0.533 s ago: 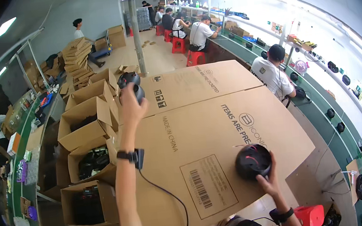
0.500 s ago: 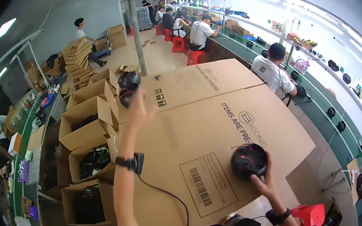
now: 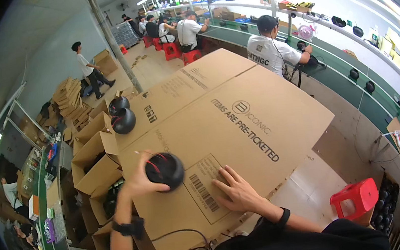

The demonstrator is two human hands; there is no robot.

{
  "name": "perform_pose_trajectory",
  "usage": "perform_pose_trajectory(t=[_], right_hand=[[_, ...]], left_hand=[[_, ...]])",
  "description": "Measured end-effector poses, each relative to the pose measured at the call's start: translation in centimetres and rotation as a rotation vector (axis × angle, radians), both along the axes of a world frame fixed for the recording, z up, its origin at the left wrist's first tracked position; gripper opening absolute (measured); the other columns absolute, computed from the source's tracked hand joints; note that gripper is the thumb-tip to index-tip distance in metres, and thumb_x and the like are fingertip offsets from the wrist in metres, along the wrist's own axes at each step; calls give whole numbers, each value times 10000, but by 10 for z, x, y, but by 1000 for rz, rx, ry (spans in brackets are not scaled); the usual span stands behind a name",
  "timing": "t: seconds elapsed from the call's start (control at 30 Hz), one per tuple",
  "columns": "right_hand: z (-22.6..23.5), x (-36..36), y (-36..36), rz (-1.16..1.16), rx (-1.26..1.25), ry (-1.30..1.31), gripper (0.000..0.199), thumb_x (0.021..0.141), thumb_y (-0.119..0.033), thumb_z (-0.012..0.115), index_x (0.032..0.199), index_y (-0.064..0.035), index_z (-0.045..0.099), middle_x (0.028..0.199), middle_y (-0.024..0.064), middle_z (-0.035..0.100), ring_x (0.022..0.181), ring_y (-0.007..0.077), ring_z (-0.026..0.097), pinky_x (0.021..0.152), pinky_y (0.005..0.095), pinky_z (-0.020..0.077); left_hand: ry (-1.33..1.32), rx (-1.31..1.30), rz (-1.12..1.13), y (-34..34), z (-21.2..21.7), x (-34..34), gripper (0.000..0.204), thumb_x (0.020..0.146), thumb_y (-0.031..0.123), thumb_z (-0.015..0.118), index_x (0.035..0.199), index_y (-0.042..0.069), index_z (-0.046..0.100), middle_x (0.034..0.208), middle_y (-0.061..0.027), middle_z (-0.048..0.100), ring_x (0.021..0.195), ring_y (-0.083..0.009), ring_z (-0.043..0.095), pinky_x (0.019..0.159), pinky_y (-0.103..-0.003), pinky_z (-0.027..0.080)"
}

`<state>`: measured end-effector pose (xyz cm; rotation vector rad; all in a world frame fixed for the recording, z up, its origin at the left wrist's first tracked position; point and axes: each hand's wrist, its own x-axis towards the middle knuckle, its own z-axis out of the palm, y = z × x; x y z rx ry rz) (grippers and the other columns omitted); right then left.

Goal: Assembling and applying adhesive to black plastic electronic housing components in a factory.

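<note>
My left hand (image 3: 138,181) grips a round black plastic shell (image 3: 169,170) with thin red wires at its open side, over the near left part of a large flat cardboard box (image 3: 200,130). Its thumb and fingers wrap the shell's left side. My right hand (image 3: 240,190) lies on the cardboard beside a printed label, palm down, fingers spread and holding nothing. Two more black shells stand at the box's far left edge: a nearer shell (image 3: 124,121) with a red wire, and another shell (image 3: 118,105) just behind it.
Open cartons (image 3: 96,163) line the box's left side. A red stool (image 3: 355,199) stands at the lower right, next to a carton of black round parts (image 3: 384,207). Along the right runs a green conveyor (image 3: 337,65), where a person in white (image 3: 270,49) sits. Another person (image 3: 87,69) walks behind.
My left hand has drawn back from the far shells and now holds a shell nearby. My right hand, which held a shell before, now rests empty on the cardboard. The view has turned right.
</note>
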<state>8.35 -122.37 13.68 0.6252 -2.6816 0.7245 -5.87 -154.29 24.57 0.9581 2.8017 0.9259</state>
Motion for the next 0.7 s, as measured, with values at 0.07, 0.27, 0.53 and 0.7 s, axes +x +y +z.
perform_pose_trajectory(t=[0.07,0.27,0.53,0.7], right_hand=[[2,0,3,-9,-29,27,529,888,-333,640,1324,-47,549,1471,313,373,1391,486,326,1131,506,340],[11,1,-14,0,-49,14,496,894,-321,633,1310,-60,563,1463,298,395,1384,476,346,1125,509,347],[9,0,-9,-36,-25,48,479,893,-324,640,1290,-63,582,1463,278,427,1380,457,375,1130,499,347],[8,-4,0,-52,-27,93,488,892,-316,643,1295,-49,578,1451,270,449,1381,459,374,1131,496,346]], left_hand=[[-95,76,156,-23,14,-24,1142,491,348,977,1404,-2,387,1343,-204,520,1288,-329,500,1079,-410,412],[96,168,740,-104,-19,-111,1016,555,370,947,1341,-34,446,1240,-179,601,1154,-282,599,992,-385,479],[-68,469,360,-106,-48,-177,967,711,394,876,1430,-32,391,1332,-192,550,1225,-277,550,1025,-369,447],[-14,396,430,-101,-62,-178,1204,751,407,851,1551,-24,63,1483,-266,362,1334,-331,448,1097,-393,381]])
